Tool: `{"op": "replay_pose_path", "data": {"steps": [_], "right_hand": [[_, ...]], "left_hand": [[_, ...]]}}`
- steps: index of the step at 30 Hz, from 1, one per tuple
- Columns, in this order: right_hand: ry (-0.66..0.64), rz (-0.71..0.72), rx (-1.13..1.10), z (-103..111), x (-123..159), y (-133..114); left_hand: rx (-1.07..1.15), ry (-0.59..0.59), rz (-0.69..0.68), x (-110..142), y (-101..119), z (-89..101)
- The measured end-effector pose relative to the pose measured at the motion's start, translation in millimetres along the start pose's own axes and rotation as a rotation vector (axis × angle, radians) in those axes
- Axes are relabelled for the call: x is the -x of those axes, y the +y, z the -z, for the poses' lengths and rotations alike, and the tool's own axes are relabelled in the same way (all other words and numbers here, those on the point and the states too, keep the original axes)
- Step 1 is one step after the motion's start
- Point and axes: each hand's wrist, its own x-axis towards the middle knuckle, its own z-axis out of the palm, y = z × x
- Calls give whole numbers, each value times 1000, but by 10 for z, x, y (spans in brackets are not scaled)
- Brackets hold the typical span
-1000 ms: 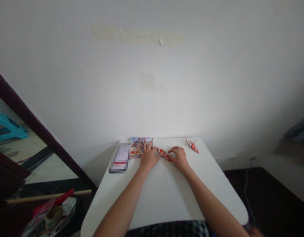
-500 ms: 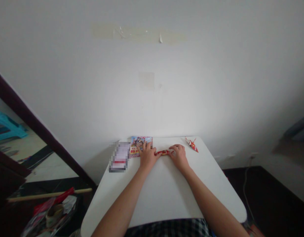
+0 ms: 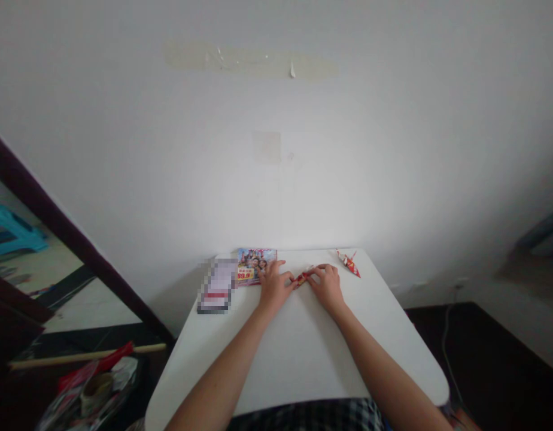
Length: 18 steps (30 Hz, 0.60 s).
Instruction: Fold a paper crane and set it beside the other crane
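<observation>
A small folded piece of red patterned paper (image 3: pixel 301 279) lies between my two hands over the white table (image 3: pixel 298 353). My left hand (image 3: pixel 275 282) pinches its left end between thumb and forefinger, the other fingers spread near the printed flyer (image 3: pixel 249 263). At the other end, the fingertips of my right hand (image 3: pixel 325 281) are closed on the paper. Off to the right, near the table's far edge, rests a folded paper crane (image 3: pixel 349 263) in red and white.
A blurred-out phone (image 3: pixel 216 287) lies at the table's left edge beside the flyer. The wall (image 3: pixel 276 197) rises right behind the table. On the floor at left are a bag of things (image 3: pixel 97 389) and a wooden stick (image 3: pixel 88 356); a blue stool (image 3: pixel 16 230) stands farther back.
My left hand has shifted right, closer to my right hand, uncovering more of the flyer. The red paper has turned from nearly level to slanted and shows less between the hands.
</observation>
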Motion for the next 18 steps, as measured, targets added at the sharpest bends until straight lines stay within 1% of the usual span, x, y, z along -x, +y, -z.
{"op": "replay_pose_path", "data": {"steps": [4, 9, 18], "right_hand": [[-11, -14, 8, 6, -5, 3], [-31, -24, 5, 12, -9, -18], [-48, -8, -31, 8, 1, -55]], "left_hand": [[29, -8, -6, -5, 26, 19], [55, -28, 32, -17, 53, 23], [29, -2, 112, -7, 46, 0]]}}
